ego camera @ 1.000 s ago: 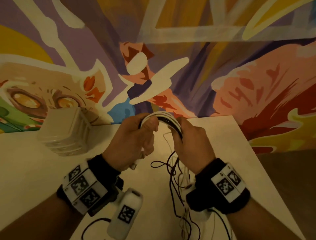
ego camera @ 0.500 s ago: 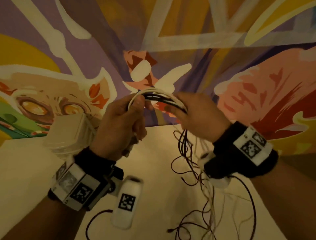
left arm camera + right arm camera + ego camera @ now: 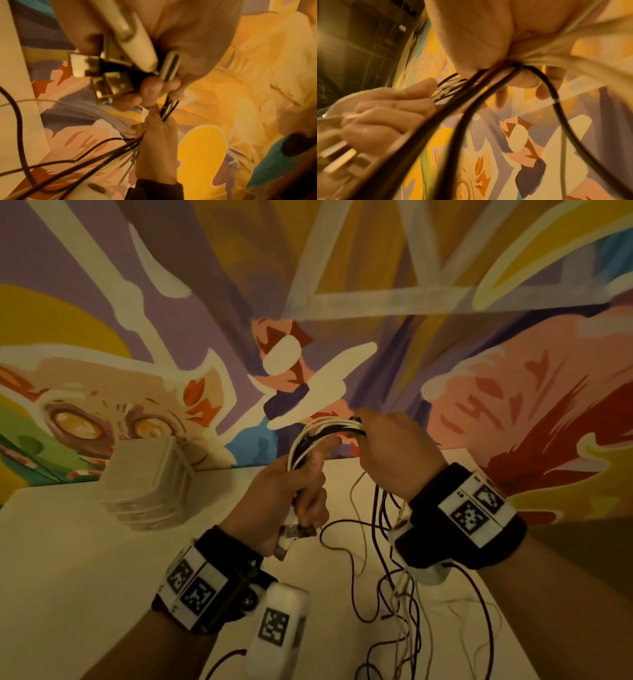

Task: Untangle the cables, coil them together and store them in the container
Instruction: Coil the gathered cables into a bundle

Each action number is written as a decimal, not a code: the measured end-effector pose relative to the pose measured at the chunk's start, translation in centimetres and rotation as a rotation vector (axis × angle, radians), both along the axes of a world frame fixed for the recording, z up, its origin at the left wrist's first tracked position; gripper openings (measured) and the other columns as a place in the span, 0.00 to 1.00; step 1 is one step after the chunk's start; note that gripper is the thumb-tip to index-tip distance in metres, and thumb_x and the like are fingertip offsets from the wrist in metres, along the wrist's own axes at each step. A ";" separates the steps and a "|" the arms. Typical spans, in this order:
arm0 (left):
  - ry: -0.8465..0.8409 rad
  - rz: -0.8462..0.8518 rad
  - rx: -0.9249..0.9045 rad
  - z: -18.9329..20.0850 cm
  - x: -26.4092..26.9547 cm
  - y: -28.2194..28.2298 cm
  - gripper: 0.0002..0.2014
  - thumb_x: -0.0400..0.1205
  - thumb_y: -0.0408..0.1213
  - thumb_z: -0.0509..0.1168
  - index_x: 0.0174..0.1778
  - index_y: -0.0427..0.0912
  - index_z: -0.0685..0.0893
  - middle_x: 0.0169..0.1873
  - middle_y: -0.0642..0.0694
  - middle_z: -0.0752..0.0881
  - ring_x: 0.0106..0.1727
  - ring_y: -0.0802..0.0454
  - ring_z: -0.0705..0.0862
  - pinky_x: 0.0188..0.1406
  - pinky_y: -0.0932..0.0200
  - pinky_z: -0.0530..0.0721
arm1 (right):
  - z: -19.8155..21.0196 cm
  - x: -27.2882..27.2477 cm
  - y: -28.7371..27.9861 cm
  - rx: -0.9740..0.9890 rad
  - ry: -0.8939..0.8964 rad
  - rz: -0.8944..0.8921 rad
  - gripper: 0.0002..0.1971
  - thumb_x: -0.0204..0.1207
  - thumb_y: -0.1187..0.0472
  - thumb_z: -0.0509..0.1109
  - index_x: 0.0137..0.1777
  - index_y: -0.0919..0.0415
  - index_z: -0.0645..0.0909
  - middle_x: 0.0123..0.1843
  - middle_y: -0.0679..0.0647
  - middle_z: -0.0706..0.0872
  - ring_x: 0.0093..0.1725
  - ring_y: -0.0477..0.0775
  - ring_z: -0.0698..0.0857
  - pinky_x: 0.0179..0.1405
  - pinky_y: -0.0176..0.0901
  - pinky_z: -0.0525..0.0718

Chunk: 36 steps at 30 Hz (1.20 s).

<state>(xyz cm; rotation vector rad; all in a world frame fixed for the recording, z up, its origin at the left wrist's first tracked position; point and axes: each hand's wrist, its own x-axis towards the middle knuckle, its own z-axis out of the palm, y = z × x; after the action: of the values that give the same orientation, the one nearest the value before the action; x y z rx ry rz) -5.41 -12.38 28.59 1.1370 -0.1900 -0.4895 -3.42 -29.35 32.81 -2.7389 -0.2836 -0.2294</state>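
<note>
A bundle of white and black cables (image 3: 325,433) arches between my two hands above the white table (image 3: 85,559). My left hand (image 3: 291,494) grips one end of the bundle, with several USB plugs (image 3: 294,534) sticking out below its fist; the plugs (image 3: 102,75) show large in the left wrist view. My right hand (image 3: 387,453) grips the other side of the bundle (image 3: 505,70), and loose dark and white cable tails (image 3: 394,577) hang from it down onto the table. The translucent lidded container (image 3: 147,484) stands at the back left of the table, apart from both hands.
A painted mural wall (image 3: 342,302) rises right behind the table. The table's right edge (image 3: 534,604) runs diagonally under my right forearm. Loose cable loops (image 3: 404,655) lie on the table near its front.
Both hands, raised half a second ago, have come back down with the bundle. My left hand now sits lower than the right, and the plugs show beneath it.
</note>
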 end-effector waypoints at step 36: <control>-0.104 0.577 0.165 -1.1 4.1 1.0 0.10 0.88 0.34 0.58 0.41 0.42 0.79 0.31 0.49 0.89 0.40 0.45 0.87 0.42 0.44 0.79 | -6.4 0.2 -1.2 0.316 0.457 0.202 0.08 0.82 0.53 0.65 0.44 0.55 0.79 0.30 0.48 0.81 0.29 0.48 0.84 0.33 0.40 0.83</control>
<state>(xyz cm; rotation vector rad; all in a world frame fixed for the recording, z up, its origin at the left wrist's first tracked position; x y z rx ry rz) -1.32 -11.43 27.51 1.3140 0.0936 0.0676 -3.17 -30.59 26.38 -2.3442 -0.3567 0.3716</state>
